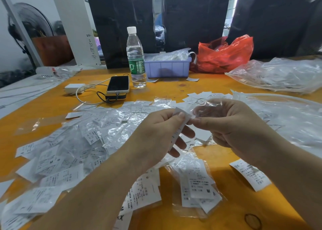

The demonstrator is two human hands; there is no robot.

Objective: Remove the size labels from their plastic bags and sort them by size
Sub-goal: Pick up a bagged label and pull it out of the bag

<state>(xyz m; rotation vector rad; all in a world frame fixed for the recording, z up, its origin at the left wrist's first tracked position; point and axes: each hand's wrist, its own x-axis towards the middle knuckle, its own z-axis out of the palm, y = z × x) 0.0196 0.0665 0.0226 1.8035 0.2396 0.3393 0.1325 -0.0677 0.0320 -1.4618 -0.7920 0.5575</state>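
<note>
The size label (180, 125) I hold is a narrow white strip. Its long axis runs steeply, upper end near my thumbs, lower end slanting down and left behind my left fingers. My left hand (156, 134) sits palm toward me, thumb on top pinching the label's upper part, its grip closed on the strip. My right hand (231, 125) faces it from the right, thumb and forefinger pinching a clear plastic bag (205, 106) that rises above both hands. The label's top meets the bag's mouth between the two grips. Below lies a heap of bagged labels (83, 142) on the orange table (174, 88); one marked M (200, 186) lies nearest me.
</note>
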